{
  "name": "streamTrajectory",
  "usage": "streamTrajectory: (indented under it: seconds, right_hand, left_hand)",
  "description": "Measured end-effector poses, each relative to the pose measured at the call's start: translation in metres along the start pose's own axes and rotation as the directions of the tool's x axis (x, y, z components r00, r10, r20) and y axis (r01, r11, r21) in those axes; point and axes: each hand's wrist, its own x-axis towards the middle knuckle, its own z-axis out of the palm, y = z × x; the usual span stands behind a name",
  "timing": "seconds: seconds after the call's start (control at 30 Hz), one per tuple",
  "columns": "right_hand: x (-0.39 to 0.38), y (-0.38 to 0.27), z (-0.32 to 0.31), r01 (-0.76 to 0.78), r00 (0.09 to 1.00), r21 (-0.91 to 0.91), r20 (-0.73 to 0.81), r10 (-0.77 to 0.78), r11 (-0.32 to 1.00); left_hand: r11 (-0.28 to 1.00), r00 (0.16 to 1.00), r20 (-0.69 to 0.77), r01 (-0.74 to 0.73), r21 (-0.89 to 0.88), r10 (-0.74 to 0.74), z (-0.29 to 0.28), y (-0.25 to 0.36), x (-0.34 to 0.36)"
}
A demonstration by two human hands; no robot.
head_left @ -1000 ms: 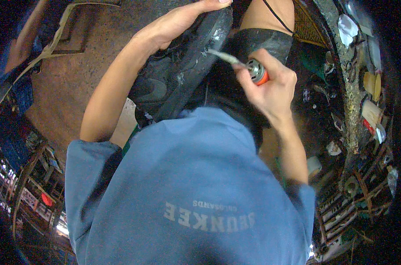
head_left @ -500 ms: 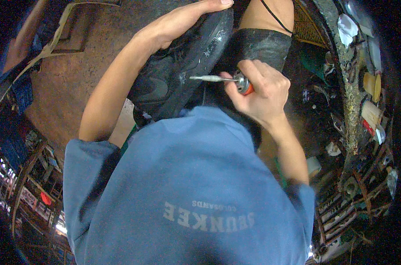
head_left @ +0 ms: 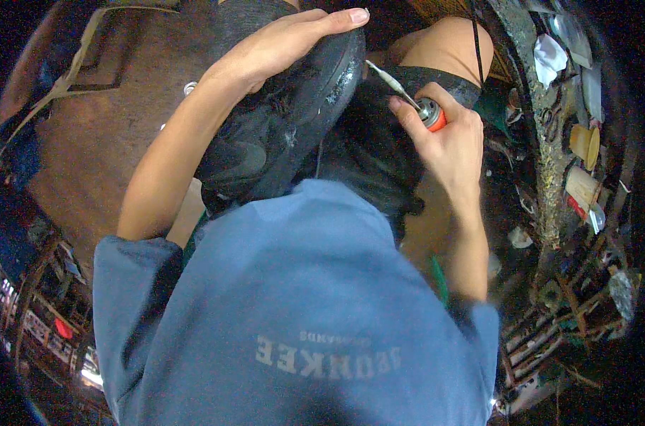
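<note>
A black shoe (head_left: 265,135) lies on its side over my lap, with white smears along the edge of its sole. My left hand (head_left: 287,42) grips its far end, thumb stretched toward the sole edge; the other fingers are mostly hidden. To the right, my right hand (head_left: 446,131) is closed round a small can (head_left: 436,123) with a metal top and orange side. The same hand holds a thin brush-like applicator (head_left: 390,79) with a whitish end, pointing up and left toward the shoe sole without touching it. Black cloth (head_left: 358,149) covers my thigh under the can.
Brown floor (head_left: 95,149) spreads out on the left. At the right, a worn bench edge (head_left: 549,163) bears crumpled white paper (head_left: 549,58), a yellow piece (head_left: 584,145) and assorted scraps. Cluttered racks (head_left: 542,348) stand at the lower right.
My right hand has moved right, away from the shoe, with the can and applicator. The applicator has tilted from nearly level to slanting up and left. My left hand stays on the shoe.
</note>
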Motion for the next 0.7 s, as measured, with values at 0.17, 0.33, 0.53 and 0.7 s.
streamTrajectory:
  seconds: [0.17,0.33,0.53,0.7]
  right_hand:
    - [0.001,0.002,0.000,-0.004,1.000,-0.046,0.007,0.004,0.999]
    - [0.002,0.001,0.001,0.024,1.000,-0.020,0.010,-0.023,1.000]
    - [-0.001,0.003,0.003,0.078,0.997,-0.053,0.020,-0.077,0.996]
    - [-0.003,0.005,0.002,0.143,0.989,-0.077,0.036,-0.141,0.987]
  left_hand:
    - [0.998,0.998,0.010,0.069,0.009,-0.069,0.002,0.002,0.004]
    - [0.995,0.995,-0.058,0.083,0.053,-0.080,0.006,0.007,-0.001]
    - [0.992,0.994,-0.075,0.085,0.094,-0.078,0.006,0.010,-0.002]
    - [0.983,0.990,-0.106,0.103,0.150,-0.087,0.006,0.009,-0.001]
